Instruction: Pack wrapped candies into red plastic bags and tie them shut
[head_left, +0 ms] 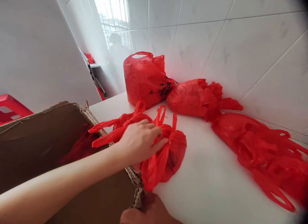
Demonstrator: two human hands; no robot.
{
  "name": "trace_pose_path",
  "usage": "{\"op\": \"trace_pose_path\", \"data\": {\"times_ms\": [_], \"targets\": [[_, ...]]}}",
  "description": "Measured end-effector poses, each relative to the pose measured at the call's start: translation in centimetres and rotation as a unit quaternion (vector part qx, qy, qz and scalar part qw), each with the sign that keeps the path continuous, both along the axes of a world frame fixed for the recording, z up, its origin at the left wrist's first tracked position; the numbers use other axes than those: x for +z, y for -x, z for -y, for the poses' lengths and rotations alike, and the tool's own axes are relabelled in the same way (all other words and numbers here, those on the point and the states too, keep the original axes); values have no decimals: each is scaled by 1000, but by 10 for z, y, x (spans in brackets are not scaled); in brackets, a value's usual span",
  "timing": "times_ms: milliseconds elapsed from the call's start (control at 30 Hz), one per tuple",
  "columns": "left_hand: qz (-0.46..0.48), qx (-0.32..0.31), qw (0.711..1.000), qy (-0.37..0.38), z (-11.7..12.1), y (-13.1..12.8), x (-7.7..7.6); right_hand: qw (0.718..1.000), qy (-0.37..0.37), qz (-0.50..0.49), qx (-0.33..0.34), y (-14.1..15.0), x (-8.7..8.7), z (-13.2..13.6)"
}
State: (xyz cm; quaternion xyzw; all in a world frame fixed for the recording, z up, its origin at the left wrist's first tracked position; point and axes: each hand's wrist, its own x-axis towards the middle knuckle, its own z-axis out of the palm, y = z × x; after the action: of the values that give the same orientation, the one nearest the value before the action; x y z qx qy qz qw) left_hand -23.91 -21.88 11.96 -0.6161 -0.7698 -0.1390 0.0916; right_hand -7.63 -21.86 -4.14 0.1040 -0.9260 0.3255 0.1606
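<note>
My left hand point(141, 140) reaches across the cardboard box point(115, 195). Its fingers are closed on the top of a knotted red plastic bag point(178, 147) that lies on the white table just past the box rim. Another tied red bag point(122, 121) sits beside it under the hand, its loops hanging over the rim. My right hand point(150, 211) grips the torn near corner of the box, its fingers partly hidden and cut off by the lower edge of the view. Dark red material point(80, 142) shows inside the box.
Along the tiled wall stand a full red bag point(144, 79) with black characters and a tied red bag point(190, 97). A heap of red bags point(260, 147) spreads over the right of the white table point(204, 185). A red plastic stool point(16, 105) is at the left.
</note>
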Motion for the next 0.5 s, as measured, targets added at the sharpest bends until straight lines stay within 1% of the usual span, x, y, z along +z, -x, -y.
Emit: {"op": "trace_pose_path", "data": {"times_ms": [33,67,100,133,200,267,333,433,467,500], "targets": [[-27,15,998,57,-10,-16,-6,1000,-4,7,0,1,2,-1],[-36,35,993,105,-18,-27,-12,1000,-10,15,3,0,5,-2],[-27,51,989,138,-26,-33,-18,1000,-19,24,3,-1,9,-4],[-9,60,986,153,-33,-36,-23,999,-29,33,0,-3,14,-6],[36,56,986,154,-42,-35,-30,998,-43,46,-11,-8,22,-8],[81,51,986,137,-45,-32,-30,998,-43,47,-23,-10,25,-7],[135,51,982,119,-42,-30,-24,999,-33,29,-16,-9,23,-5],[230,54,967,93,-28,-31,-4,1000,-21,11,8,-4,16,-2],[281,58,955,71,-20,-31,5,1000,-17,10,11,-4,14,-2],[345,66,936,39,-11,-28,15,1000,-14,10,12,-4,13,-2]]}}
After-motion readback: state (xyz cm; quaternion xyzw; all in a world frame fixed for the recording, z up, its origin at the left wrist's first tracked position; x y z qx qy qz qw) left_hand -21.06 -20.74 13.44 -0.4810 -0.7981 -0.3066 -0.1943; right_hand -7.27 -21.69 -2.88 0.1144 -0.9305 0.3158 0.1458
